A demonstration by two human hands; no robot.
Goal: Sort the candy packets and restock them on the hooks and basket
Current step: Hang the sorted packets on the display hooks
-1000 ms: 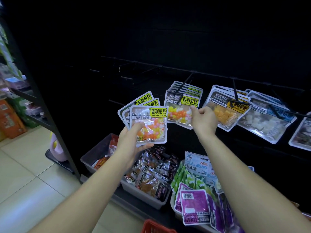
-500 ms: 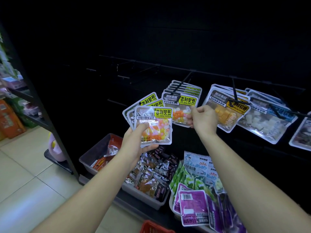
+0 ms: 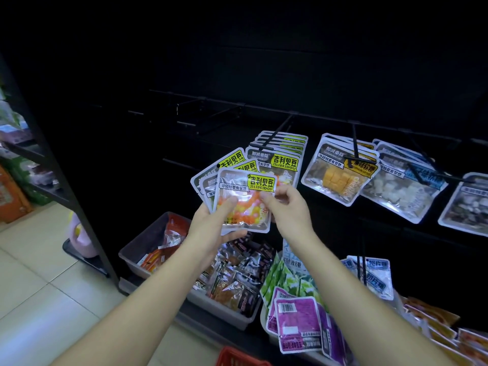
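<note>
Packet fan (image 3: 204, 180), glossy pouches with clear windows and yellow-green "JILIBEIDOU" tags, is gripped by left hand (image 3: 211, 229), just below-left of the same-brand hung stack (image 3: 284, 161) on its black wire hook (image 3: 280, 127). Front packet (image 3: 244, 210) is pinched at its right edge by right hand (image 3: 289, 211). Fan count is probably three; it is obscured by overlap. Round orange, yellow and white candies are visible inside. Grey tub (image 3: 137, 250) is set lower-left of the stack.

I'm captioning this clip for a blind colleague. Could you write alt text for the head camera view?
A person's left hand holds a fan of candy packets while the right hand pinches the front packet by its right edge. Matching packets hang on a hook just behind, and a grey bin of wrapped snacks sits below.
</note>
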